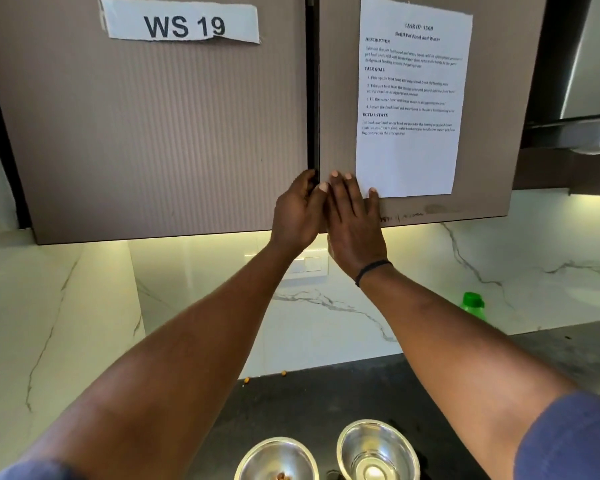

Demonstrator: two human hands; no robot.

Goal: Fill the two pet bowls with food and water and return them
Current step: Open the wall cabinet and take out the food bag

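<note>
I'm at the food-fetching step: my left hand [298,209] curls its fingers into the seam, gripping the right cabinet door [340,98] by its edge, while my right hand [355,220] lies flat on it. The left bowl [274,453] and right bowl [361,445] wait near me on the counter [326,403]. Next I'd swing that door open.

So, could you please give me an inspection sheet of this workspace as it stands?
Surface: dark countertop, marble backsplash behind.
Job's things: left bowl holds a few kibbles; right bowl shows no food.
Clutter: stray kibbles by the wall; green-capped bottle.
Hands: left hand hooks fingers round the edge of the right cabinet door; right hand lies flat on it.
Cables: nothing seen.
Surroundings: task sheet, WS 19 label, wall switch.
</note>
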